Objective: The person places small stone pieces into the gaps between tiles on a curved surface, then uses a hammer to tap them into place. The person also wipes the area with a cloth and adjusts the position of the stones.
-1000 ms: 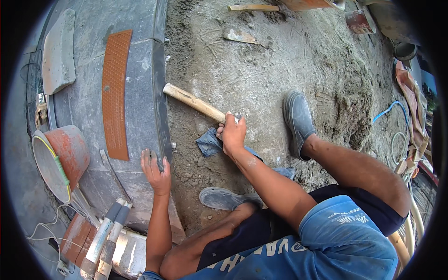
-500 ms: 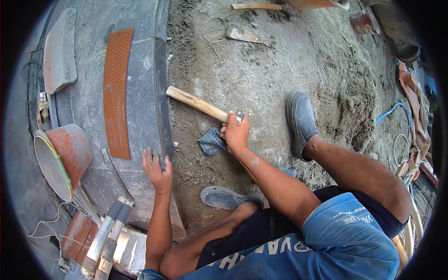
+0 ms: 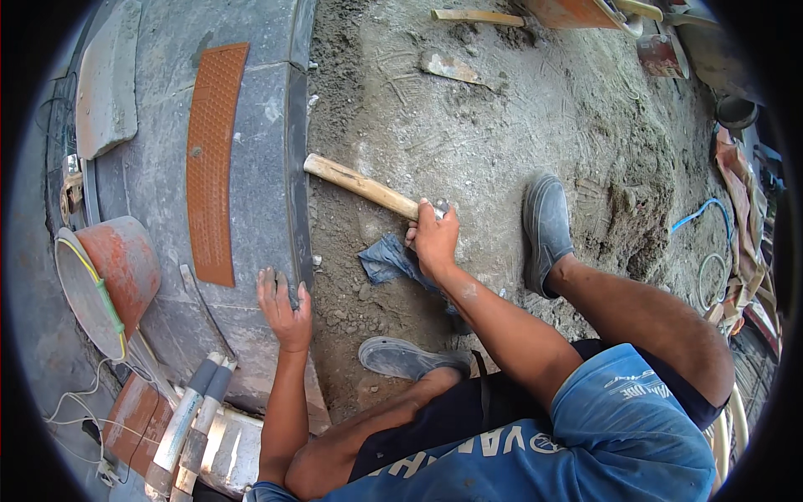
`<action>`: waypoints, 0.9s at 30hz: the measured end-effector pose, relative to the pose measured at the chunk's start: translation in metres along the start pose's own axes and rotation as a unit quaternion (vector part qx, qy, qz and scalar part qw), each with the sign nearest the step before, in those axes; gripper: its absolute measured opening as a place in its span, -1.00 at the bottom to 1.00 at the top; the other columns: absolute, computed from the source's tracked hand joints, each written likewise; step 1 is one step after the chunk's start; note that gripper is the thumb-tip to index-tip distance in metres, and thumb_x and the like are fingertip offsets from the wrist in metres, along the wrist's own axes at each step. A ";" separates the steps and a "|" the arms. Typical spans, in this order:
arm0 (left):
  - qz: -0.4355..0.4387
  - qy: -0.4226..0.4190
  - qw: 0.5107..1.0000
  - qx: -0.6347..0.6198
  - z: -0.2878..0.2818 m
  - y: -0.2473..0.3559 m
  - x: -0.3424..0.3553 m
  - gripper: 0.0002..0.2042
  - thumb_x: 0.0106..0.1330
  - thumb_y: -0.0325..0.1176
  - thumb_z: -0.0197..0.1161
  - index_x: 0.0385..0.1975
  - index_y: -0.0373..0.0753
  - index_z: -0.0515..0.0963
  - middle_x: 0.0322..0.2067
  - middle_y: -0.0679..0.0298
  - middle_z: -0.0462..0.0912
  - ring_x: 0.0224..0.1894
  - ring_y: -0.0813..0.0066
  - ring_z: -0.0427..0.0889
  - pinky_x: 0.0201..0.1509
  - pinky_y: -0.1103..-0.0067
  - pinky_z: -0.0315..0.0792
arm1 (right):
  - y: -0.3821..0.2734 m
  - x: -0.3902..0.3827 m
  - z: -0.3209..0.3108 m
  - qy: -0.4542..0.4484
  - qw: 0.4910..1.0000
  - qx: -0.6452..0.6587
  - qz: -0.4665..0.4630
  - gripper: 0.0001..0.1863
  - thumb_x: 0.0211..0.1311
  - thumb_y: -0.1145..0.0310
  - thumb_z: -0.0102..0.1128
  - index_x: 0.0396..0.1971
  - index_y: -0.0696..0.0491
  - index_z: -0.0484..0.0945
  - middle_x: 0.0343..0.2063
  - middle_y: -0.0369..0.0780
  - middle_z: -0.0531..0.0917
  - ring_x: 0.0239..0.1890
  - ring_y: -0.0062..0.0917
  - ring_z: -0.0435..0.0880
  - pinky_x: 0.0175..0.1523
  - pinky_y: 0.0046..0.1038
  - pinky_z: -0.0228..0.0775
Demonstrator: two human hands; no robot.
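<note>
My right hand (image 3: pixel 437 243) grips a hammer near its metal head, which the fingers mostly hide. The hammer's wooden handle (image 3: pixel 360 186) points left, its butt end at the side edge of the grey stone slabs (image 3: pixel 263 184). I cannot tell whether it touches the edge. My left hand (image 3: pixel 288 314) rests on the near part of the slabs, by their right edge, with fingers stretched out and dusty tips. Just beyond it lies a curved orange strip with a bumpy surface (image 3: pixel 211 167). A crumpled blue cloth (image 3: pixel 383 258) lies on the dirt below the hammer.
An orange bucket (image 3: pixel 125 268) lies tipped at left, near a long thin metal bar (image 3: pixel 205 305) and grey pipes (image 3: pixel 188 410). A pale slab piece (image 3: pixel 109 84) sits farther back. On the sandy ground (image 3: pixel 485 134) are a flat scraper-like piece (image 3: pixel 452 67) and a wooden stick (image 3: pixel 477 17).
The whole view has shifted slightly, so the slabs and ground sit a little farther right. Both hands keep nearly the same places, and the hammer stays in my right hand.
</note>
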State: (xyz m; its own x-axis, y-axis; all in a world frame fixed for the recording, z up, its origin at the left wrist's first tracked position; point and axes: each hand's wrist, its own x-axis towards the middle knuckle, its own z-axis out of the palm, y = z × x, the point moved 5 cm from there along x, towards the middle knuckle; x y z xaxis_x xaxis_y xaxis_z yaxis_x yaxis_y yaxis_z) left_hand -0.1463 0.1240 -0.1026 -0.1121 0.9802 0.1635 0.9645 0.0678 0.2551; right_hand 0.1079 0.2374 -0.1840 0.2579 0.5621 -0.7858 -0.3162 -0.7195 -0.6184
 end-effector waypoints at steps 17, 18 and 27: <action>0.008 0.005 1.000 0.004 0.000 0.001 0.003 -0.65 0.14 -0.51 0.31 -0.07 -0.44 0.46 0.08 -0.10 0.42 0.16 -0.14 0.39 0.23 0.10 0.35 | -0.005 0.001 0.002 -0.007 1.000 -0.018 -0.024 -0.77 0.35 0.29 0.06 -0.26 0.10 0.26 -0.64 -0.26 0.48 -0.73 -0.65 0.46 -0.68 -0.57 0.31; 0.009 0.005 1.000 0.006 0.000 0.001 0.003 -0.65 0.14 -0.51 0.31 -0.07 -0.44 0.46 0.08 -0.10 0.42 0.16 -0.14 0.39 0.23 0.10 0.35 | -0.005 0.000 0.002 -0.008 1.000 -0.017 -0.024 -0.77 0.35 0.29 0.06 -0.26 0.10 0.26 -0.64 -0.26 0.48 -0.73 -0.65 0.46 -0.68 -0.57 0.31; 0.009 0.015 1.000 -0.004 -0.001 -0.001 0.002 -0.62 0.12 -0.51 0.31 -0.04 -0.41 0.45 0.10 -0.08 0.41 0.19 -0.12 0.36 0.24 0.10 0.32 | -0.006 -0.001 -0.001 -0.021 0.999 -0.031 0.003 -0.72 0.36 0.23 0.07 -0.21 0.10 0.24 -0.56 -0.21 0.49 -0.67 -0.65 0.49 -0.65 -0.57 0.36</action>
State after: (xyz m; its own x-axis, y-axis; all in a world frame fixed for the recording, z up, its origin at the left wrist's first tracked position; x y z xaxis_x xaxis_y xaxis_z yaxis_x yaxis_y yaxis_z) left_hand -0.1472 0.1256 -0.1019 -0.1013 0.9752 0.1966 0.9647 0.0480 0.2587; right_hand 0.1103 0.2411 -0.1794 0.2176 0.5735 -0.7898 -0.2605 -0.7457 -0.6133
